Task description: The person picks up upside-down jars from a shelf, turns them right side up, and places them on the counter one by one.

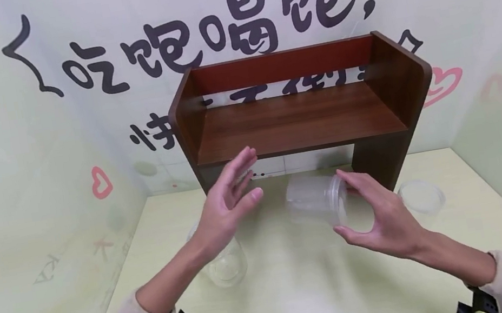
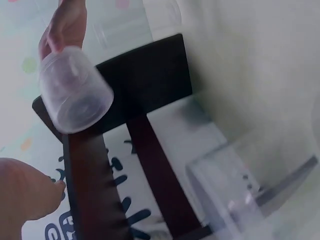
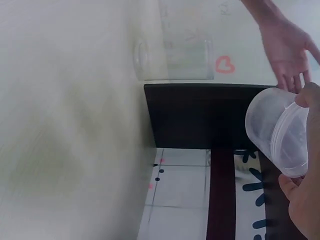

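Observation:
My right hand [image 1: 383,215] grips a clear plastic tub [image 1: 312,199] by its rimmed end, thumb below and fingers above. The tub lies sideways in the air, its base pointing left. My left hand [image 1: 224,207] is apart from it, fingers extended and thumb spread, just left of the tub's base. In the right wrist view the left hand [image 3: 287,50] shows beyond the tub [image 3: 270,120]. Under the left forearm, partly hidden, stands a clear container [image 1: 226,264]. Another clear round container [image 1: 422,198] sits to the right, behind the right hand.
A dark brown wooden shelf [image 1: 299,121] stands at the back of the pale table [image 1: 294,303], just beyond both hands. Behind it hangs a printed wall sheet [image 1: 92,121] with large black characters, and similar sheets close off both sides.

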Available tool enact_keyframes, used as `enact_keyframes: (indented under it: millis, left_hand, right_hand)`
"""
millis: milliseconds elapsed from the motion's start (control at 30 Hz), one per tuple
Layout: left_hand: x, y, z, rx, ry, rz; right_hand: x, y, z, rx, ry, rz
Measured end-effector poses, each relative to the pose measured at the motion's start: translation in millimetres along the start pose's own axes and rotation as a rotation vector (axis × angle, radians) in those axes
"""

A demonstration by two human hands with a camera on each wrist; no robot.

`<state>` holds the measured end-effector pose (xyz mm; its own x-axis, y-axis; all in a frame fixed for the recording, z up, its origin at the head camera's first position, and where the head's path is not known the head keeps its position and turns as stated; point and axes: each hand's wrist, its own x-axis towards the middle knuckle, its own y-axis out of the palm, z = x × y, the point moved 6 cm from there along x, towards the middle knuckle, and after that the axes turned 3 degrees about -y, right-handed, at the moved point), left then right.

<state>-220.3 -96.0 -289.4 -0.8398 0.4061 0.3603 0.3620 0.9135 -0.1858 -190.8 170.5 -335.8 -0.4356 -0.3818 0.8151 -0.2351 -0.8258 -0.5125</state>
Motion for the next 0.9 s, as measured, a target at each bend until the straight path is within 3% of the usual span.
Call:
enact_keyframes:
  millis: [233, 500, 633, 900]
  left_hand:
    - [14.9, -22.0, -32.2, 0.254, 0.110, -0.018]
    - [36.1, -49.9, -70.9, 0.579, 0.202, -0.094]
    - [47.8, -66.6, -83.9, 0.724, 0.205, -0.139]
    - [68.5, -90.9, -91.8, 0.936, 0.121, -0.164]
  right_hand:
    - [-8, 7, -16, -0.061, 0.065, 0.140]
    - [-16, 22, -21, -0.129, 0.059, 0.250]
    - [-22, 31, -26, -0.152, 0.078, 0.316]
    - [-24, 45, -34, -0.182, 0.070, 0.396]
